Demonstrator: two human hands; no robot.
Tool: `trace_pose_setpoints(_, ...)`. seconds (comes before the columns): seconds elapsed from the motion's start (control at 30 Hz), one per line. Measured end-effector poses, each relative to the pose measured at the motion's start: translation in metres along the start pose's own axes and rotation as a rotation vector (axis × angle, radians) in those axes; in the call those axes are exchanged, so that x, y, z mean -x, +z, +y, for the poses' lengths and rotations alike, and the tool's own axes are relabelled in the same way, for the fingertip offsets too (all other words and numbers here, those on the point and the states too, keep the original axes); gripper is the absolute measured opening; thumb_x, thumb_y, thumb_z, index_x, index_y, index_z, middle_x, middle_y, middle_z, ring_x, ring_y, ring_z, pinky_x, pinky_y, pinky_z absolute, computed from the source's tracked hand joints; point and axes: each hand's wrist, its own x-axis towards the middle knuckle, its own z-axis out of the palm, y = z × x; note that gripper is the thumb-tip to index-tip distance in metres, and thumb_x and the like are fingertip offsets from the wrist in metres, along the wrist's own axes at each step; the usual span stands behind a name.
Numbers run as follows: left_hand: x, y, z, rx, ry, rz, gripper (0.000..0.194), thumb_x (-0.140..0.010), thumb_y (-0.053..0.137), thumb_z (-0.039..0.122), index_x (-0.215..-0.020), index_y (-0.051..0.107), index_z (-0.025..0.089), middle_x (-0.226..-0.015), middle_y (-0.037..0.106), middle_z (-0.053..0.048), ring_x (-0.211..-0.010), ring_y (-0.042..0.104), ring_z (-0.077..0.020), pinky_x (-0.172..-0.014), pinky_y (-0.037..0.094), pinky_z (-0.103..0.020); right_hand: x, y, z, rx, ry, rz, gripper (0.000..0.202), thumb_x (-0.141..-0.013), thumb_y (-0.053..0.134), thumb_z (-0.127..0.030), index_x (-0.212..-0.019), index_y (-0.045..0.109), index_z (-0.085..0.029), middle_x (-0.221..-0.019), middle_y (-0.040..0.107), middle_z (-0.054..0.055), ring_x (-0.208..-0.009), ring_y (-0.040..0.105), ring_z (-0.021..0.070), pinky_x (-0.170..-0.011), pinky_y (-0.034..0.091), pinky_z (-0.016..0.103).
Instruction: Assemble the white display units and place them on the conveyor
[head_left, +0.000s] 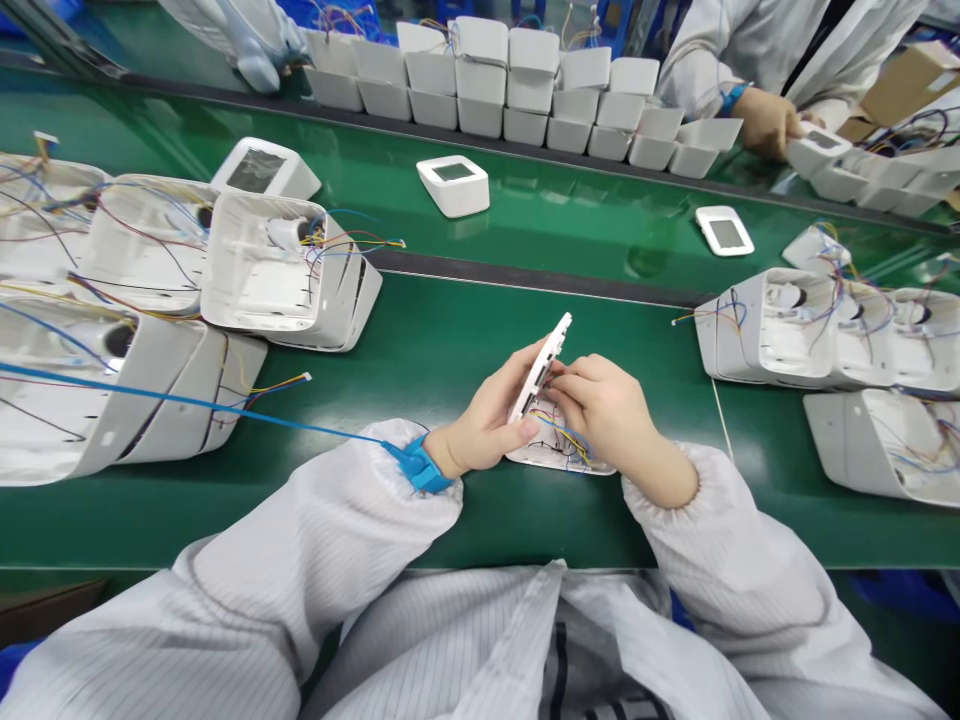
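My left hand is closed on a white panel, which it holds tilted on edge, its inner side with dark parts turned to the right. Below it lies an open white housing with coloured wires inside. My right hand has its fingers pinched together behind the panel, close to its inner side and above the wires. What sits between those fingertips is hidden. A blue wrist strap with a cord circles my left wrist.
Open white housings with wires stand stacked at the left, more housings at the right. Finished-looking white units lie on the belt behind a dark rail. Beyond, a co-worker's hand touches another unit. The blue cord crosses the left side.
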Motion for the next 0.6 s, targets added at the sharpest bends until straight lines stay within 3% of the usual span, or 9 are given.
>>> trace_pose_setpoints(0.3,-0.007,0.001,0.011,-0.133,0.040,-0.097,0.073,-0.086,0.061,0.051,-0.149,0.037,0.022,-0.153,0.041,-0.013,-0.136,0.044,-0.0361,-0.112,0.040,-0.049,-0.002,0.005,-0.003,0.085,0.004,-0.010,0.034,-0.099,0.046,-0.028,-0.077,0.070,-0.018,-0.078,0.064,0.007,-0.075,0.052,0.0178,-0.066,0.037,0.030)
trace_pose_setpoints(0.4,-0.005,0.000,0.008,-0.078,-0.006,-0.084,0.074,-0.085,0.062,0.051,-0.149,0.037,0.023,-0.152,0.042,-0.014,-0.135,0.045,-0.0354,-0.110,0.041,-0.048,-0.002,0.005,-0.003,0.074,0.052,-0.044,0.032,-0.098,0.049,-0.029,-0.077,0.071,-0.018,-0.078,0.064,0.006,-0.075,0.054,0.0178,-0.065,0.036,0.030)
trace_pose_setpoints(0.53,-0.001,-0.001,0.002,-0.006,-0.088,-0.002,0.082,-0.083,0.063,0.056,-0.150,0.031,0.021,-0.140,0.051,-0.016,-0.128,0.051,-0.0338,-0.107,0.042,-0.049,-0.002,-0.011,-0.002,-0.143,0.162,-0.028,0.030,-0.098,0.050,-0.034,-0.085,0.072,-0.019,-0.082,0.065,0.005,-0.078,0.058,0.0161,-0.069,0.042,0.028)
trace_pose_setpoints(0.6,0.000,-0.002,0.002,-0.028,-0.095,0.014,0.084,-0.082,0.063,0.058,-0.150,0.031,0.020,-0.135,0.052,-0.016,-0.125,0.051,-0.0337,-0.107,0.041,-0.051,-0.002,-0.024,-0.001,-0.382,0.106,-0.094,0.035,-0.101,0.043,-0.036,-0.090,0.072,-0.019,-0.087,0.064,0.005,-0.084,0.059,0.0152,-0.075,0.045,0.028)
